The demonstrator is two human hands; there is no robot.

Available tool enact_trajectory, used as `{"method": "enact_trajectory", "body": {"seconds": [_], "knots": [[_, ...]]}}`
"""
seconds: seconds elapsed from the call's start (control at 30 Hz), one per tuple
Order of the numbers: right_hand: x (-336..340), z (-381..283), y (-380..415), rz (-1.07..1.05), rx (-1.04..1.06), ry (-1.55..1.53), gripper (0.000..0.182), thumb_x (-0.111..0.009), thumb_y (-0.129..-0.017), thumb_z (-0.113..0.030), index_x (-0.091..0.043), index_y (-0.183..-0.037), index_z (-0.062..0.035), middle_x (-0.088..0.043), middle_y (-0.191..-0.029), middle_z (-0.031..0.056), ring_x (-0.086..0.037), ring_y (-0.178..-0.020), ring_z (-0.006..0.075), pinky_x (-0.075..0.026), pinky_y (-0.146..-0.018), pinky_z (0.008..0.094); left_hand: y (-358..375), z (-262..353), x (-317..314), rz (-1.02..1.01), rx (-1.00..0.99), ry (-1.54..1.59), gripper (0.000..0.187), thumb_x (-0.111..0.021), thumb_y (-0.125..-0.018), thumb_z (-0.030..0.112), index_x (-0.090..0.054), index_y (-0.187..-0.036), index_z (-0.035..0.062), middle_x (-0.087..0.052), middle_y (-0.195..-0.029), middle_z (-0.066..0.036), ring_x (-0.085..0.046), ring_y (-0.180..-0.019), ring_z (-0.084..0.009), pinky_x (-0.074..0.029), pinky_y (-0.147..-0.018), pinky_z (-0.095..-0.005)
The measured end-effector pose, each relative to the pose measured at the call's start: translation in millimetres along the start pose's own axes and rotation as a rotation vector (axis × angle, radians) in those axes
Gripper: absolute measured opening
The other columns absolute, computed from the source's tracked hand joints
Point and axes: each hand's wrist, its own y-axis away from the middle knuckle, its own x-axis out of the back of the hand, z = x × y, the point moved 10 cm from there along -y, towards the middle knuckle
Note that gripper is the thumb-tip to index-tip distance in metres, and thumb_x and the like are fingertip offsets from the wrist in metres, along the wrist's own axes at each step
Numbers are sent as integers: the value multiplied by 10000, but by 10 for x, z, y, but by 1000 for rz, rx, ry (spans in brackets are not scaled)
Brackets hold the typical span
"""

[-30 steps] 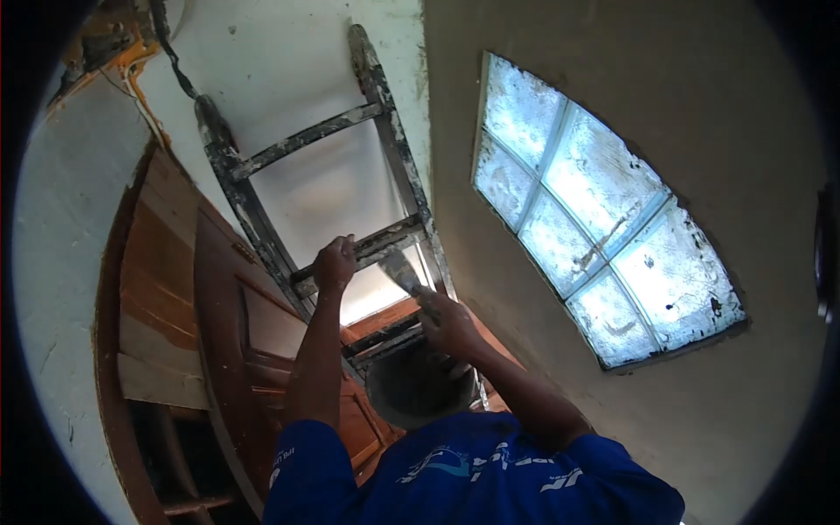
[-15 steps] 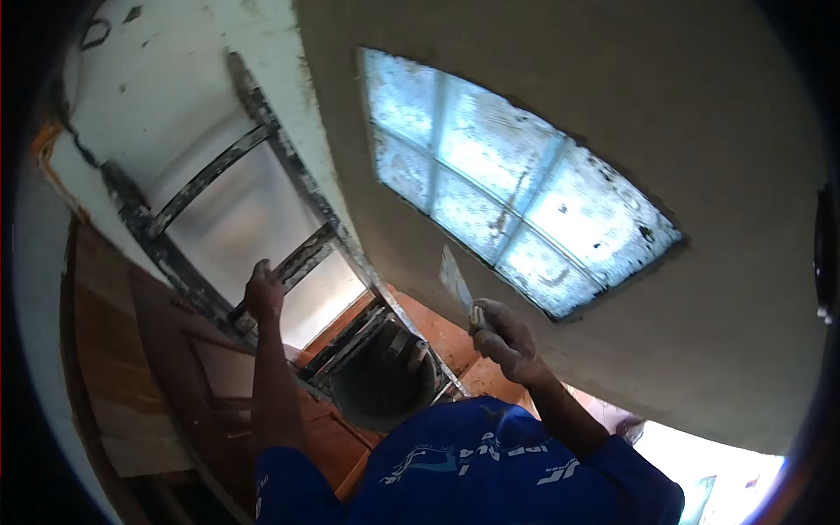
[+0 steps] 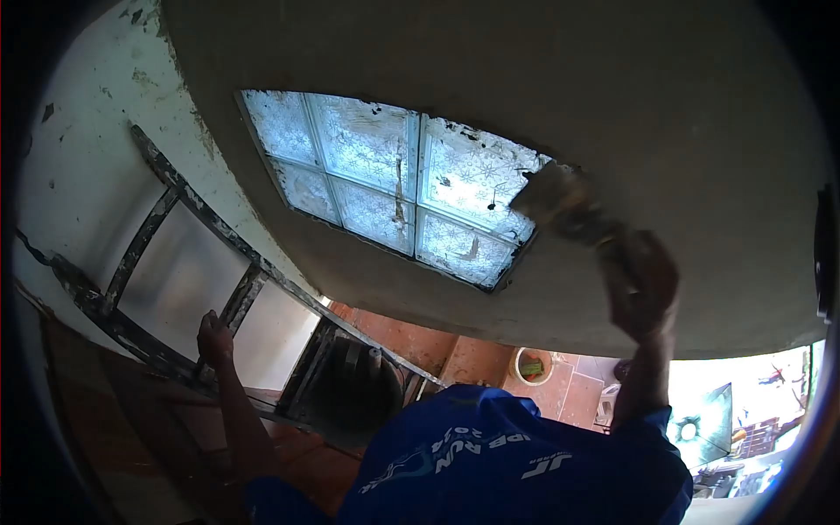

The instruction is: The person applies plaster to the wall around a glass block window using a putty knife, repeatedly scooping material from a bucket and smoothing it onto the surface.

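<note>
My left hand (image 3: 215,339) is closed round a rung of the paint-spattered ladder (image 3: 166,337). Over at the right, my raised right hand (image 3: 643,284) grips a putty knife (image 3: 564,206) by its handle, somewhat smeared by motion. Its broad blade overlaps the right-hand edge of a glass-block window (image 3: 367,188) in this view. Dark specks and smears mark the glass, most of them near that edge. Smooth grey-brown plaster (image 3: 691,131) surrounds the blocks.
A dark bucket (image 3: 346,407) with tools in it hangs or stands at the ladder, just before my body. Below lie reddish floor tiles (image 3: 486,363) with a pale bucket (image 3: 532,366) on them. A white wall (image 3: 87,131) rises behind the ladder.
My right hand has swung right and up, carrying the putty knife from below the window to its right edge. The view has turned right; my left hand stays on the ladder.
</note>
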Motion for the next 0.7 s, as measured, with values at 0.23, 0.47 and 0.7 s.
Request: {"method": "enact_trajectory", "body": {"seconds": [0.23, 0.47, 0.7], "knots": [[226, 282, -208, -168, -21, 229, 353, -746, -791, -49, -656, -1132, -66, -638, -811, 98, -644, -682, 235, -508, -579, 368, -5, 7, -5, 15, -19, -21, 417, -453, -981, 406, -708, -1028, 80, -703, -972, -196, -657, -901, -417, -509, -765, -502], [236, 265, -319, -146, 62, 283, 300, -741, -801, -49, -666, -1092, -55, -603, -782, 80, -625, -667, 216, -504, -563, 353, 35, 53, 26, 26, 12, -53, 452, -435, -981, 428, -708, -1019, 70, -701, -971, -202, -653, -902, -423, -504, -757, -516], [223, 248, -381, -160, 68, 296, 265, -734, -811, -50, -672, -1069, -41, -608, -788, 84, -629, -675, 217, -503, -553, 356, 88, 117, 78, 39, 40, -38, 471, -426, -980, 448, -708, -1007, 72, -698, -982, -208, -654, -897, -424, -500, -763, -528]]}}
